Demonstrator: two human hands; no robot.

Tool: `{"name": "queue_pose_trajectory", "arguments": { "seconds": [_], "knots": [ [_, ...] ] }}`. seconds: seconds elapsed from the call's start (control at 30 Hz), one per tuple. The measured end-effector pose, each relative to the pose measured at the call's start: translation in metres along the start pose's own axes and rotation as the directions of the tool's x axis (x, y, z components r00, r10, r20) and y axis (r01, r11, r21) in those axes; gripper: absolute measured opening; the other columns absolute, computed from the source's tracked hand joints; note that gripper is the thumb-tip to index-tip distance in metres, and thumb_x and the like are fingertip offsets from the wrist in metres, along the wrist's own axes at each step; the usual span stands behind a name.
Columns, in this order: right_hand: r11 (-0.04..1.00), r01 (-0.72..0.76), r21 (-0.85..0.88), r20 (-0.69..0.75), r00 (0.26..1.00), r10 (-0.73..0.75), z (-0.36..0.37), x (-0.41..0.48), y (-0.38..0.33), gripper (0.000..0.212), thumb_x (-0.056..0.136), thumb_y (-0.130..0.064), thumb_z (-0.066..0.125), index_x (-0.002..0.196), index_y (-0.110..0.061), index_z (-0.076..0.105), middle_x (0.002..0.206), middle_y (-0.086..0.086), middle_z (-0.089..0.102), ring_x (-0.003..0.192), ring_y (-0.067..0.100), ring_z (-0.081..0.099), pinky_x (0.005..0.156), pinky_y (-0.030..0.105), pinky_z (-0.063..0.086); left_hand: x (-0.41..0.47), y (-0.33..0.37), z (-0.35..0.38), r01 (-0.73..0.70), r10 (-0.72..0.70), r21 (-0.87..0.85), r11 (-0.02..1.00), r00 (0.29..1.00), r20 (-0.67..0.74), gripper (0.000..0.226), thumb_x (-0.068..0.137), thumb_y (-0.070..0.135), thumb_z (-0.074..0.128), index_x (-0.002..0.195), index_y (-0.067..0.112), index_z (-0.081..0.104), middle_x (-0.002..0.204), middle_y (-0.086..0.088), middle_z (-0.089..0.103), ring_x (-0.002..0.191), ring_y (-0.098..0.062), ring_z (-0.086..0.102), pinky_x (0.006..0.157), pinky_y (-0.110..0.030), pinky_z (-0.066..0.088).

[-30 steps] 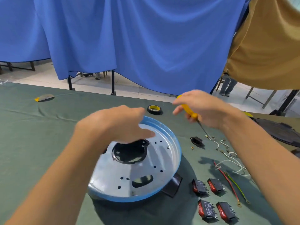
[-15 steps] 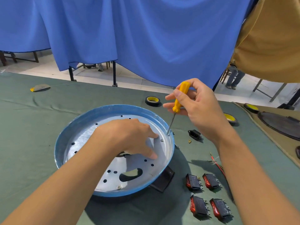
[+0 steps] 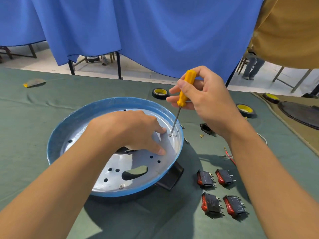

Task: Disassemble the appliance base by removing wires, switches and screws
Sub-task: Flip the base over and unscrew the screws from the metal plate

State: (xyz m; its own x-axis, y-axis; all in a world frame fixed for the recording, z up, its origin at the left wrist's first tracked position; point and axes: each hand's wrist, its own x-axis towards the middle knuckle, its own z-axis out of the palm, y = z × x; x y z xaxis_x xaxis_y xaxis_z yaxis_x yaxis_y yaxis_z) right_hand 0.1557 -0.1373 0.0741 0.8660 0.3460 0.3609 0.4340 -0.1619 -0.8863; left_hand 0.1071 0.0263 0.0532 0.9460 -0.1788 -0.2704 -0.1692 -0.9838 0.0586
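Right hand (image 3: 212,100) pinches the yellow handle of a screwdriver (image 3: 185,88) between thumb and curled fingers, the shaft slanting down so that the tip sits on a screw (image 3: 170,134) near the far right wall of the base (image 3: 110,104). Left hand (image 3: 131,130) lies inside the base, fingers spread and fairly straight, pressing on the metal floor; one fingertip is just beside that screw, and the hand covers much of the centre opening. The base, round with a blue rim, rests on the green-covered desk (image 3: 34,118), and a second screw (image 3: 121,186) sits by its near wall. A black block (image 3: 170,178) juts from under its near right edge. Right of it lie four black switches (image 3: 205,178) with red rockers, in two rows; print on their sides is too small to read. Tape rolls (image 3: 160,93) with yellow cores carry marks too blurred to read. A black socket (image 3: 206,128), brass bits (image 3: 201,135) and a red wire (image 3: 230,156) lie beside the right forearm, which hides part of the wire. A blue curtain (image 3: 155,31) hangs behind the desk.
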Motion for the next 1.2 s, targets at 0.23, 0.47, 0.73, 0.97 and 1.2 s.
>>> {"name": "queue_pose_trajectory", "arguments": {
  "seconds": [0.23, 0.47, 0.73, 0.97, 1.2],
  "knots": [
    [0.999, 0.001, -0.039, 0.036, 0.999, 0.000, 0.003, 0.000, 0.003, 0.012, 0.099, -0.016, 0.055, 0.098, -0.005, 0.051, 0.094, 0.012, 0.071, 0.076, 0.020, 0.074, 0.072, 0.037, 0.062, 0.001, 0.000, 0.000, -0.009, 0.009, 0.023, 1.000, 1.000, -0.007, 0.067, 0.081, 0.072, 0.051, 0.143, 0.052, 0.032, 0.140, 0.012, 0.049, 0.102, -0.011, 0.037, 0.082, -0.029, 0.036],
    [0.959, 0.057, -0.279, 0.031, 0.998, -0.051, -0.001, 0.001, 0.001, 0.021, 0.093, -0.025, 0.066, 0.095, -0.006, 0.057, 0.090, 0.008, 0.070, 0.083, 0.023, 0.071, 0.077, 0.046, 0.060, 0.001, 0.001, 0.000, -0.016, 0.016, 0.030, 0.999, 1.000, -0.004, 0.067, 0.082, 0.071, 0.051, 0.144, 0.051, 0.032, 0.142, 0.011, 0.047, 0.115, -0.015, 0.043, 0.083, -0.029, 0.034],
    [0.929, 0.132, -0.346, 0.105, 0.989, -0.101, -0.014, -0.001, -0.006, 0.022, 0.091, -0.009, 0.063, 0.110, -0.018, 0.055, 0.088, 0.006, 0.068, 0.080, 0.019, 0.073, 0.080, 0.046, 0.058, -0.001, 0.002, -0.001, -0.017, 0.017, 0.019, 1.000, 1.000, -0.007, 0.067, 0.083, 0.069, 0.051, 0.144, 0.049, 0.032, 0.141, 0.010, 0.049, 0.117, -0.016, 0.044, 0.082, -0.029, 0.033],
    [0.896, 0.147, -0.419, -0.112, 0.971, -0.212, -0.006, 0.002, -0.002, 0.020, 0.085, -0.035, 0.075, 0.100, -0.022, 0.073, 0.080, 0.004, 0.066, 0.080, 0.026, 0.066, 0.082, 0.047, 0.055, -0.003, 0.002, -0.002, -0.008, 0.008, 0.018, 1.000, 1.000, -0.007, 0.065, 0.083, 0.071, 0.051, 0.143, 0.052, 0.033, 0.138, 0.010, 0.050, 0.121, -0.018, 0.044, 0.085, -0.032, 0.035],
    [0.930, 0.101, -0.354, -0.019, 0.993, -0.115, -0.014, 0.001, -0.011, 0.026, 0.070, -0.027, 0.056, 0.091, -0.016, 0.066, 0.086, 0.005, 0.073, 0.085, 0.023, 0.072, 0.084, 0.047, 0.056, -0.003, 0.003, -0.002, -0.015, 0.015, 0.011, 1.000, 1.000, -0.005, 0.065, 0.084, 0.069, 0.051, 0.143, 0.050, 0.034, 0.137, 0.009, 0.050, 0.117, -0.017, 0.044, 0.082, -0.030, 0.033]
  ]
}}
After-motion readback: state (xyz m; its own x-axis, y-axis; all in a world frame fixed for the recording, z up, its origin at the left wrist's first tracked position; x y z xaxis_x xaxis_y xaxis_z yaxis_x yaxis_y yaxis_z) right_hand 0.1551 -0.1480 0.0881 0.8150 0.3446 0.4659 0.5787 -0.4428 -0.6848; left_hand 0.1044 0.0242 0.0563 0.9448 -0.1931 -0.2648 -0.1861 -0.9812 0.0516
